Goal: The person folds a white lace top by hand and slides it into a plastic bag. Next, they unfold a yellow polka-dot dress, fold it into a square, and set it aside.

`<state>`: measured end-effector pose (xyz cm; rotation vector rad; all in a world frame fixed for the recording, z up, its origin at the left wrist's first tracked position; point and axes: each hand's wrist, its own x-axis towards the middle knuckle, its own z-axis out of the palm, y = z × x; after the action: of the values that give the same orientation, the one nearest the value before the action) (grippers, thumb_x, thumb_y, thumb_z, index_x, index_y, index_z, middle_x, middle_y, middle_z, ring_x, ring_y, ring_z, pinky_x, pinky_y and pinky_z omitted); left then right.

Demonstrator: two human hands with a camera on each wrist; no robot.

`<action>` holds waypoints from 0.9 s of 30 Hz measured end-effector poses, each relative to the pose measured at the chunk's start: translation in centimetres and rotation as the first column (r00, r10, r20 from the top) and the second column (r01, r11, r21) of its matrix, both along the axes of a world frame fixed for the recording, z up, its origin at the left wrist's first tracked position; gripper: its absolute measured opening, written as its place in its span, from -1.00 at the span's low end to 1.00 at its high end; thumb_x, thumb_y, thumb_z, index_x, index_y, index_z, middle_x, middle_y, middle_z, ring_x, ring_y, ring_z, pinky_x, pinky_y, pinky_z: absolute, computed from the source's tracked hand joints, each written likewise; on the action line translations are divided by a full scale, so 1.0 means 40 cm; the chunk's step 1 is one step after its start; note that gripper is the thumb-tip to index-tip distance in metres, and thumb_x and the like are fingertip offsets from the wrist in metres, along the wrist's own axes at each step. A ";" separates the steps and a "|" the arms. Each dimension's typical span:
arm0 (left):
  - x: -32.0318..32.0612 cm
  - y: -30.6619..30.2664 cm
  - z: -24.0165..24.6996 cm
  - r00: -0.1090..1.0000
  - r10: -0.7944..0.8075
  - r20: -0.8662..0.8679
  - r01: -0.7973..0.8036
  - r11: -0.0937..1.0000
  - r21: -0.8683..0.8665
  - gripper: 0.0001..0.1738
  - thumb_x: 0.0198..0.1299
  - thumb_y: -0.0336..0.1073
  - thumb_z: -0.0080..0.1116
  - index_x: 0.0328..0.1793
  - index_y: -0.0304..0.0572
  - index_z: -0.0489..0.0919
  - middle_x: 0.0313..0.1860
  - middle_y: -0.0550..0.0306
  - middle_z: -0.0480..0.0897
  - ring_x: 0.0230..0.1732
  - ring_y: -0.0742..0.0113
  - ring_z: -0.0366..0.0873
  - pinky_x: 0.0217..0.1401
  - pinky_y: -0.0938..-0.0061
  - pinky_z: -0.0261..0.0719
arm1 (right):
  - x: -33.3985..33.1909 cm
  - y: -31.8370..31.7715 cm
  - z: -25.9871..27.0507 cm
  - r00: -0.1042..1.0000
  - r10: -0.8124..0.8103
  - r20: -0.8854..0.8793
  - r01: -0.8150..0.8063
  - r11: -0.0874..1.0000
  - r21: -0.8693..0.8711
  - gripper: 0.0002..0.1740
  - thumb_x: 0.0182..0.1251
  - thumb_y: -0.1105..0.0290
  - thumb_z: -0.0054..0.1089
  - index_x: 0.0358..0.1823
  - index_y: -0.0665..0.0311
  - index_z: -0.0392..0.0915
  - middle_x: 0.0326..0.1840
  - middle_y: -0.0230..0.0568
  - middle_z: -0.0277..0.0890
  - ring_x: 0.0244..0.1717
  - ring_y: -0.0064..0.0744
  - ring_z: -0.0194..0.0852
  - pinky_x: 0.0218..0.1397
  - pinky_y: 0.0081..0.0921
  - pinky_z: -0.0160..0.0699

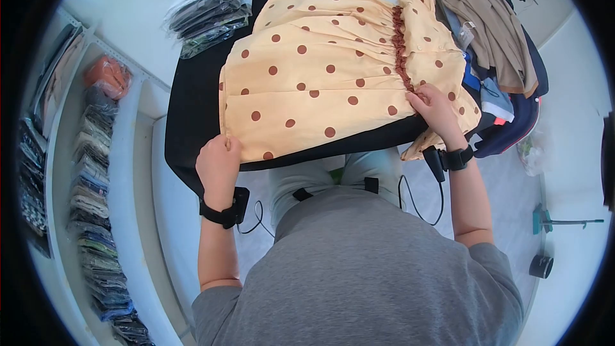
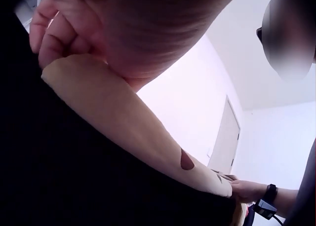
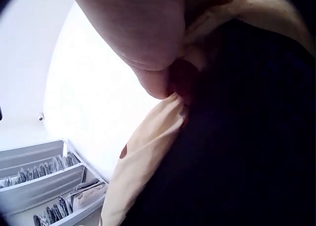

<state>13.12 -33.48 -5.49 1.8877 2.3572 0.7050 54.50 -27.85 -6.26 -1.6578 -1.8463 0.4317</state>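
A pale yellow dress [image 1: 307, 70] with brown dots lies spread over a table covered in black cloth [image 1: 192, 102]. Its skirt fans out to the left, and a ruffled brown waistband [image 1: 400, 41] divides it from the bodice on the right. At the near left corner of the hem, my left hand [image 1: 219, 159] pinches the fabric. My right hand [image 1: 437, 110] grips the near side at the lower end of the waistband. In the left wrist view the dress edge [image 2: 133, 117] runs along the black cloth between both hands. Shadow hides part of the right fingers in the right wrist view.
Folded clothes, with brown trousers [image 1: 487, 25] on top, are heaped at the table's right end. Bagged garments [image 1: 211, 9] are stacked at the back left. Shelves [image 1: 138, 173] of packed clothes line the left wall. Cables [image 1: 423, 211] hang from both wrist cameras.
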 end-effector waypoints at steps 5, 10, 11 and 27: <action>0.001 -0.004 0.004 0.998 0.042 -0.038 -0.045 0.994 -0.098 -0.75 0.10 -0.23 0.07 -0.47 -0.31 0.49 -0.41 -0.07 0.59 -0.40 -0.07 0.54 -0.33 0.18 0.48 | -0.027 -0.011 -0.010 0.993 -0.083 0.086 0.069 0.987 0.147 -0.69 0.16 0.27 0.26 -0.42 0.42 0.47 -0.43 -0.08 0.40 -0.35 -0.09 0.40 -0.28 -0.29 0.34; -0.064 0.009 -0.019 0.815 -0.467 -0.344 0.569 0.756 0.323 -0.56 -0.09 -0.46 0.22 0.02 -0.17 0.53 0.14 0.02 0.51 0.11 0.00 0.47 0.12 0.19 0.40 | -0.079 -0.076 -0.002 0.952 -0.056 0.302 -0.133 0.811 0.570 -0.57 -0.03 0.28 0.37 -0.08 0.18 0.52 0.02 -0.22 0.49 0.04 -0.22 0.40 0.11 -0.21 0.26; -0.068 0.002 -0.020 0.816 -0.462 -0.348 0.568 0.755 0.328 -0.56 -0.09 -0.46 0.22 0.02 -0.17 0.53 0.14 0.02 0.51 0.11 0.00 0.47 0.12 0.19 0.40 | -0.087 -0.091 0.006 0.952 -0.056 0.301 -0.134 0.807 0.576 -0.57 -0.03 0.28 0.37 -0.08 0.18 0.52 0.02 -0.22 0.49 0.04 -0.22 0.40 0.11 -0.21 0.26; -0.040 -0.042 0.137 0.596 -0.761 0.257 0.796 0.602 -0.062 -0.78 0.01 -0.50 0.09 -0.19 -0.19 0.64 -0.30 0.02 0.66 -0.27 0.03 0.58 -0.15 0.30 0.47 | 0.040 -0.056 0.105 0.832 0.357 0.424 -0.465 0.866 0.183 -0.68 -0.06 0.57 0.25 -0.19 0.19 0.60 -0.22 -0.28 0.55 -0.09 -0.24 0.42 -0.01 -0.32 0.36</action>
<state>11.50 -35.16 -0.03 2.3136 1.1635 0.5201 56.12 -30.09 -2.05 -1.1961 -2.4434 0.0086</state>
